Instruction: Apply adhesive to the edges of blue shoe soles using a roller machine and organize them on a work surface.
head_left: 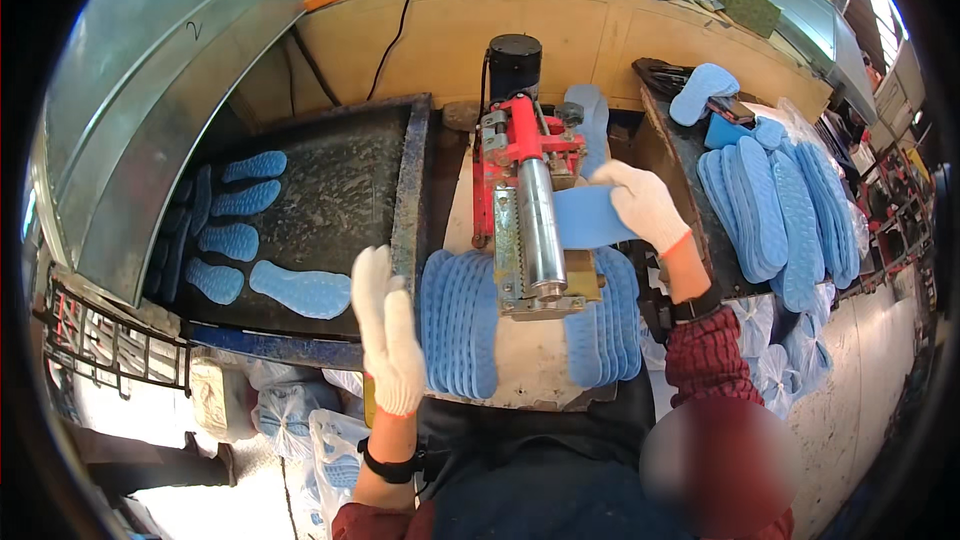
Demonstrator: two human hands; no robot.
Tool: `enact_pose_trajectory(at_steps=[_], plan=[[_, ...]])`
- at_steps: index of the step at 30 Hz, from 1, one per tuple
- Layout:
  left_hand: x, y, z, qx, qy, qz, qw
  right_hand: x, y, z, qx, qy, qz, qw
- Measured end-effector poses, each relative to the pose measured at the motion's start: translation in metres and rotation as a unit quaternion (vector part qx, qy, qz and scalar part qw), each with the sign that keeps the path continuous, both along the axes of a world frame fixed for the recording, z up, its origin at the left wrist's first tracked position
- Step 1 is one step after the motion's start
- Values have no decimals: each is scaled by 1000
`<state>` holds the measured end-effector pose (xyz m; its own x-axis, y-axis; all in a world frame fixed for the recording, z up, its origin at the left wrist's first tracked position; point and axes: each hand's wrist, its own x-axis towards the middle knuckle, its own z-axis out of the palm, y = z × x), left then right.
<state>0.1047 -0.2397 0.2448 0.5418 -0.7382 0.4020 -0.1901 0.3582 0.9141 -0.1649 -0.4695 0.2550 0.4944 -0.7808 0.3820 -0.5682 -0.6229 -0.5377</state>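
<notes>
Two gloved hands work at a small bench: the right hand (645, 205) pinches a flat blue insole (590, 218) at its right end, fingers closed on it, and holds it against the steel roller (541, 230) of a red machine (520, 155) that stands at the middle of the bench. The insole's left end touches the roller, and how far it goes under cannot be made out. The left hand (388, 335) hovers at the bench's left edge with fingers straight and together, gripping nothing, just beside a fanned row of blue insoles (460, 320) near the front edge. A second row (610, 325) lies on the right of the machine, partly hidden by the roller's frame. On the dark conveyor belt (345, 190) to the left, a single insole (300, 290) lies close to the near edge, with several more (235, 220) further left, some disappearing under a slanted metal hood (150, 90). A tray at the right (665, 140) carries overlapping insoles (775, 215), its far side blocked by the pile. Bags on the floor (290, 410) are cut off and hard to read.
</notes>
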Motion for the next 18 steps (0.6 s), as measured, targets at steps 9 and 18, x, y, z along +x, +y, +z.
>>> enact_pose_trajectory(at_steps=[9, 18], plan=[[-25, -83, 8, -17, -144, -153, 977, 56, 14, 0, -154, -4, -90, 984], [-16, -99, -60, 74, 25, -219, 972, -7, 80, -75, -107, -162, -167, 967]])
